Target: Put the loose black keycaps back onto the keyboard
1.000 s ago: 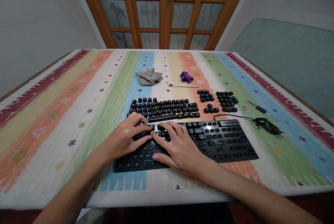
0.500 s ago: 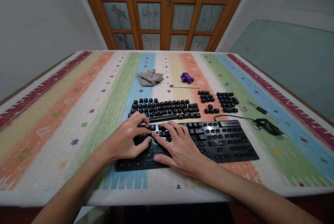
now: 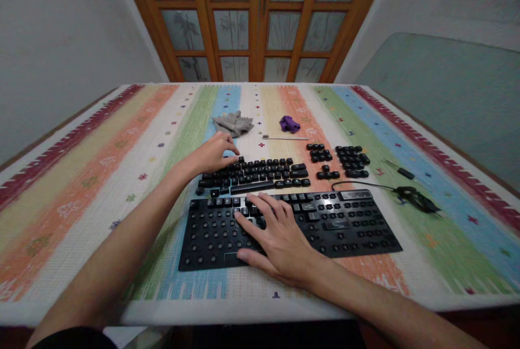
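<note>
A black keyboard [image 3: 203,240] lies near the table's front, with keycaps seated along its upper rows and many bare key posts below. My right hand [image 3: 280,235] rests spread over its middle, the index fingertip at a small keycap and the thumb on the lower part. My left hand [image 3: 217,154] hovers over the left of the loose keycaps [image 3: 264,170] laid out in rows behind the keyboard. Its thumb and index finger are apart, their tips beside a keycap [image 3: 241,159] in the back row. The other left fingers are curled and partly hidden.
Further back lie a grey cloth [image 3: 233,123], a purple cloth [image 3: 290,123] and a thin brush [image 3: 284,138]. More keycaps [image 3: 352,160] sit in groups at right. Beyond them are the coiled cable [image 3: 414,198] and a small black-handled tool [image 3: 405,173]. A striped cloth covers the table.
My left hand has left the keyboard and moved back to the loose keycaps, uncovering the keyboard's left side. My right hand stays in nearly the same place.
</note>
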Demonstrator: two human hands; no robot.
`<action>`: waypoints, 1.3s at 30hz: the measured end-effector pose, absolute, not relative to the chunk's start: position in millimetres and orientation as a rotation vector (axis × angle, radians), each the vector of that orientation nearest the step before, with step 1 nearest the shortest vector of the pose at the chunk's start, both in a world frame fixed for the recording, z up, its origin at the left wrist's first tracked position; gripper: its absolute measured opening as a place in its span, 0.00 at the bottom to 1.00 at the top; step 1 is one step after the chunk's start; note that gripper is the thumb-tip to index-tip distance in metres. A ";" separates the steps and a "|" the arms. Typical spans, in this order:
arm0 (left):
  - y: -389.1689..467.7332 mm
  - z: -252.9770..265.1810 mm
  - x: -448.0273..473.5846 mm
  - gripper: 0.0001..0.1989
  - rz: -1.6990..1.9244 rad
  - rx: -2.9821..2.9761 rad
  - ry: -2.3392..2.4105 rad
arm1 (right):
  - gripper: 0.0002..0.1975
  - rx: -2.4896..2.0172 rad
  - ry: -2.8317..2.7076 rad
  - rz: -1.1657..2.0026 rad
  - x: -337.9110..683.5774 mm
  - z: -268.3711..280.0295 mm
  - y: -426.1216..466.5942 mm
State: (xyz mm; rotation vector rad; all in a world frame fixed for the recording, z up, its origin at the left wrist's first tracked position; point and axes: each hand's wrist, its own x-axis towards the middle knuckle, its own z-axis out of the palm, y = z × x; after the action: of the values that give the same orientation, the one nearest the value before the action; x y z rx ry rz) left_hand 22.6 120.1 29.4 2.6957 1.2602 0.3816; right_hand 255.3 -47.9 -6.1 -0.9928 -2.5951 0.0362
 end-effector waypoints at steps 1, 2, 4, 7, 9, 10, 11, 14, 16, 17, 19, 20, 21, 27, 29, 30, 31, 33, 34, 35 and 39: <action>124.9 27.3 23.0 0.13 0.346 2.684 1.265 | 0.29 -0.984 -2.593 0.039 255.9 -5.7 -48.9; 128.7 25.6 23.2 0.14 0.321 2.676 1.267 | 0.28 -0.973 -2.592 0.044 256.4 -5.2 -49.8; 133.8 23.0 23.4 0.14 0.287 2.669 1.254 | 0.28 -0.950 -2.590 0.055 257.3 -3.9 -51.3; 138.2 20.9 23.7 0.14 0.249 2.664 1.236 | 0.26 -0.927 -2.563 0.072 258.6 -1.8 -52.5; 140.0 19.9 24.7 0.13 0.229 2.653 1.242 | 0.25 -0.911 -2.528 0.080 259.6 -0.7 -53.0; 140.8 19.4 25.4 0.13 0.225 2.647 1.245 | 0.25 -0.901 -2.509 0.083 260.0 -0.3 -53.2; 141.5 18.9 26.2 0.13 0.223 2.643 1.242 | 0.25 -0.893 -2.492 0.087 260.4 -0.1 -53.3; 143.3 18.3 28.3 0.12 0.242 2.639 1.223 | 0.24 -0.886 -2.462 0.100 261.6 0.0 -52.8; 142.8 20.8 27.8 0.10 0.291 2.643 1.225 | 0.23 -0.889 -2.456 0.106 262.7 -0.4 -52.0; 141.2 23.4 26.7 0.10 0.330 2.648 1.233 | 0.22 -0.891 -2.452 0.106 263.3 -0.5 -51.4; 133.1 31.9 22.5 0.10 0.427 2.663 1.252 | 0.22 -0.899 -2.440 0.100 264.6 -0.6 -50.1; 126.0 37.3 19.5 0.10 0.481 2.672 1.261 | 0.21 -0.906 -2.434 0.095 265.1 -0.5 -49.4; 116.6 43.1 16.2 0.10 0.535 2.678 1.266 | 0.21 -0.915 -2.430 0.090 265.6 -0.3 -48.8; 33.1 61.6 -1.8 0.10 0.699 2.660 1.262 | 0.21 -0.961 -2.440 0.070 263.4 0.5 -46.9; 9.0 55.8 -5.2 0.08 0.697 2.636 1.226 | 0.22 -0.961 -2.450 0.065 261.2 0.1 -46.7; -0.2 51.3 -6.3 0.08 0.699 2.628 1.201 | 0.23 -0.959 -2.462 0.063 260.1 -0.1 -46.5; -7.6 46.3 -7.0 0.07 0.694 2.623 1.178 | 0.23 -0.959 -2.479 0.060 259.0 0.0 -46.2; -17.3 36.6 -7.4 0.07 0.692 2.608 1.162 | 0.24 -0.966 -2.522 0.052 257.3 0.8 -45.2; -20.0 32.5 -7.0 0.07 0.690 2.599 1.157 | 0.24 -0.970 -2.547 0.049 256.6 1.6 -44.5; -21.8 29.1 -6.3 0.07 0.689 2.589 1.157 | 0.24 -0.974 -2.568 0.047 255.9 2.6 -43.8; -23.5 21.8 -1.1 0.07 0.679 2.555 1.151 | 0.26 -0.969 -2.626 0.044 252.1 7.3 -41.7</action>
State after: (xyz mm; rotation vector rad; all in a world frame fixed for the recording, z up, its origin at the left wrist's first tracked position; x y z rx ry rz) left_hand -1.1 -23.5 21.8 2.5546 1.1511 0.6794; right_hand 252.1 -41.7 7.3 -0.9685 -2.6261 0.0436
